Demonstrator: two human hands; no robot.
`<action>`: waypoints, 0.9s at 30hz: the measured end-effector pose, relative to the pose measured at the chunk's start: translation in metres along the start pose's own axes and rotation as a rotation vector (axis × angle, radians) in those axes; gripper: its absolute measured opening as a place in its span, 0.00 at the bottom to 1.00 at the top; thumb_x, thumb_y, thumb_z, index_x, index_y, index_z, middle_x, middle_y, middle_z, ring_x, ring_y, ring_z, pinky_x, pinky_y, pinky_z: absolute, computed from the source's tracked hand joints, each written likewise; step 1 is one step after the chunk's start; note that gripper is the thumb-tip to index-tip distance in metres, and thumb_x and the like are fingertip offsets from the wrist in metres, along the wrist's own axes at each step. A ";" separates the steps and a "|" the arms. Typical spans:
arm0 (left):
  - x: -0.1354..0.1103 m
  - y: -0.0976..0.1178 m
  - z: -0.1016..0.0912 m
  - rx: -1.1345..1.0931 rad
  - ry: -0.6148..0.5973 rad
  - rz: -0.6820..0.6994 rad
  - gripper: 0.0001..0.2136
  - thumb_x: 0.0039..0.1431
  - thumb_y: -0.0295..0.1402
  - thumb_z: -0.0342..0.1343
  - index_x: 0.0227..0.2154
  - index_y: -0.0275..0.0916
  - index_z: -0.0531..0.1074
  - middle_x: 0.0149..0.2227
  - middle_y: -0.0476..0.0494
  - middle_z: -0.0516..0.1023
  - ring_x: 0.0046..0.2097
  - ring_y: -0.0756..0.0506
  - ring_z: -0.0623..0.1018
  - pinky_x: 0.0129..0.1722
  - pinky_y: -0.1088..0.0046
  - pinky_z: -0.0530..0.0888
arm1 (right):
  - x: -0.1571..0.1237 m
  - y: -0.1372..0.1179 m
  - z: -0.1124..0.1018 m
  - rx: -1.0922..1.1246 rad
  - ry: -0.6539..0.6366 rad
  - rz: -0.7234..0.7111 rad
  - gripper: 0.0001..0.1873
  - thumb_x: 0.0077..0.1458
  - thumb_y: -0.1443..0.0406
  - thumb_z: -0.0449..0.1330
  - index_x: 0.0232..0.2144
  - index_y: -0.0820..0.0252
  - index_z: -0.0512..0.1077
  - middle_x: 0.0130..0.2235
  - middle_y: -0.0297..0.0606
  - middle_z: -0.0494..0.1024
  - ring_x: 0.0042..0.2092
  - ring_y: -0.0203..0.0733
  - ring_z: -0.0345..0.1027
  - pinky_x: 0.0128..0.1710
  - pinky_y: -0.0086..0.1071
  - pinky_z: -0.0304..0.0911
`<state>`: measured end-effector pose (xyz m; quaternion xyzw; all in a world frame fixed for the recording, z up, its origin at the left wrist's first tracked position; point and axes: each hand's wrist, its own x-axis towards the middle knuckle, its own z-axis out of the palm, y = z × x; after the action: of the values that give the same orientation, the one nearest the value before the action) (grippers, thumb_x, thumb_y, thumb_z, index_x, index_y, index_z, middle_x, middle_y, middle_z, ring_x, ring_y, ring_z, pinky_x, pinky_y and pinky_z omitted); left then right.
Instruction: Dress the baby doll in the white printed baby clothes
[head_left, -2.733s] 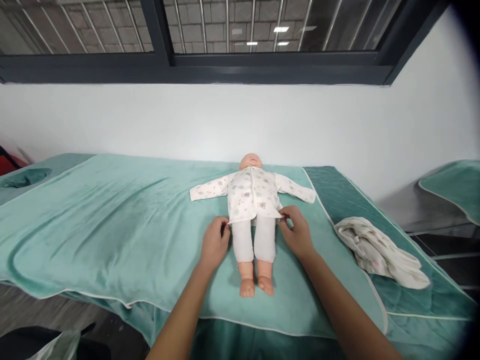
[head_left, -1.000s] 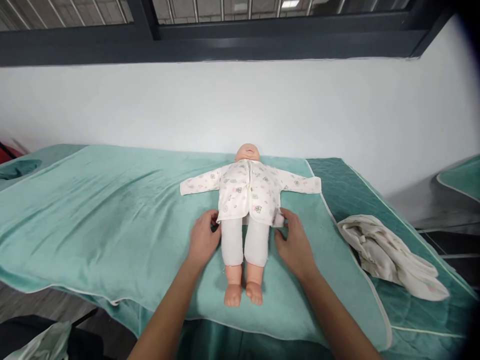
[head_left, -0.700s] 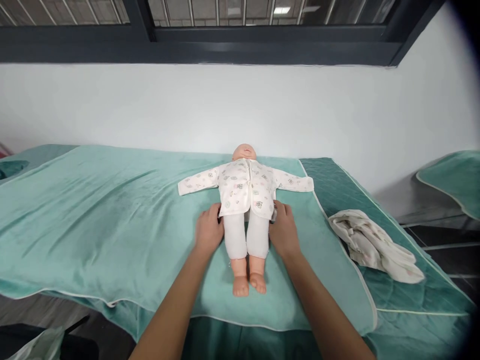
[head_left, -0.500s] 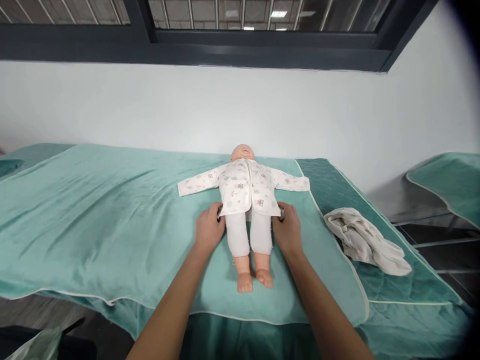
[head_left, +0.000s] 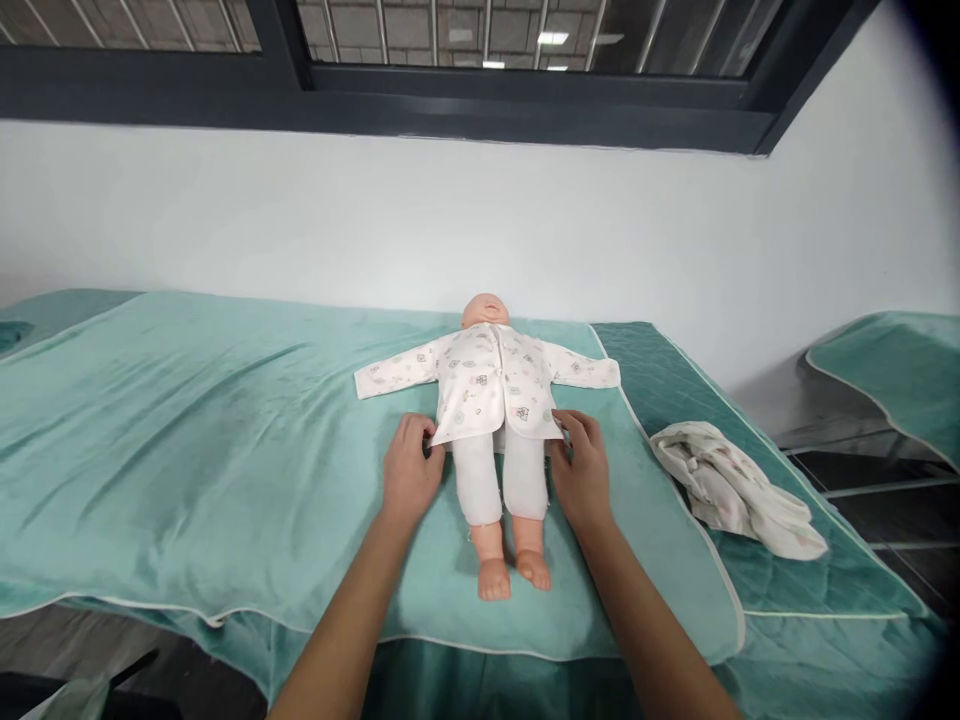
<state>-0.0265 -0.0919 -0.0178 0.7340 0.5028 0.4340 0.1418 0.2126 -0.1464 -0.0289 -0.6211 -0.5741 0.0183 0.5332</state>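
A baby doll (head_left: 493, 570) lies on its back on a light green blanket (head_left: 247, 450), feet toward me and arms stretched out sideways. It wears a white printed baby jacket (head_left: 472, 385), with white cloth over its legs. At the jacket's lower left corner, my left hand (head_left: 412, 465) pinches the hem between thumb and fingers. My right hand (head_left: 583, 465) has its fingertips closed on the opposite corner of the hem. The jacket's front edges part a little at the bottom, above the legs.
A crumpled white printed cloth (head_left: 739, 490) lies to the right on the darker green quilted cover (head_left: 787, 580). Behind the bed stands a white wall (head_left: 315, 220) below a dark window frame (head_left: 525, 105). Another green-covered surface (head_left: 892, 370) is at the far right.
My left hand has drawn the left hem corner slightly outward and toward me, so the hem spreads wider. My right hand has shifted its fingers at the right corner. The view has moved slightly.
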 end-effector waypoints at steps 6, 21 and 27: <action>0.002 -0.003 -0.005 -0.370 0.040 -0.086 0.09 0.52 0.23 0.50 0.35 0.42 0.65 0.49 0.42 0.72 0.51 0.45 0.73 0.49 0.67 0.70 | -0.002 0.010 -0.001 0.152 -0.031 0.083 0.31 0.48 0.74 0.50 0.54 0.53 0.69 0.61 0.43 0.67 0.64 0.49 0.57 0.63 0.53 0.56; 0.090 0.008 0.041 -1.323 -0.235 -0.778 0.22 0.59 0.44 0.60 0.50 0.33 0.74 0.45 0.34 0.83 0.48 0.38 0.82 0.51 0.61 0.78 | 0.093 0.035 0.049 0.872 -0.177 0.666 0.15 0.46 0.54 0.69 0.28 0.57 0.71 0.27 0.32 0.78 0.30 0.42 0.72 0.28 0.33 0.66; 0.113 -0.005 0.050 -1.365 -0.268 -0.711 0.23 0.57 0.39 0.62 0.54 0.35 0.72 0.46 0.36 0.83 0.48 0.39 0.82 0.52 0.60 0.78 | 0.108 0.039 0.063 0.977 -0.098 0.520 0.17 0.47 0.59 0.68 0.39 0.54 0.70 0.43 0.33 0.80 0.45 0.43 0.74 0.41 0.35 0.70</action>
<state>0.0228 0.0196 0.0055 0.3253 0.3081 0.4833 0.7521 0.2368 -0.0178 -0.0189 -0.4213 -0.3508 0.4424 0.7097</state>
